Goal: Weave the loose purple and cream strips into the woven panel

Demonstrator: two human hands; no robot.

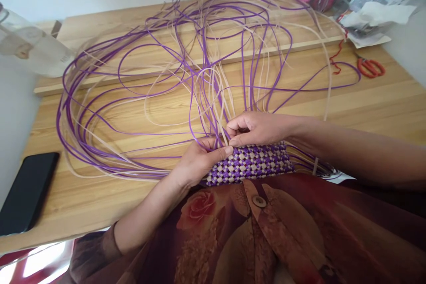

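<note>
Here's a dark maroon floral-print shirt (302,226) | big reddish rose print (198,206) | round beige button (259,202), front and centre | loose dark-brown left sleeve (95,253)!

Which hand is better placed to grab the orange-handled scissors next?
Probably your right hand: it's nearer the scissors, which lie on the right of the table. Your left hand is farther off, holding the woven piece.

Your strands (218,88) looked like smooth plastic, your weave (253,162) knobbly; your table (372,104) was smooth wood, your shirt (289,230) cloth.
</note>
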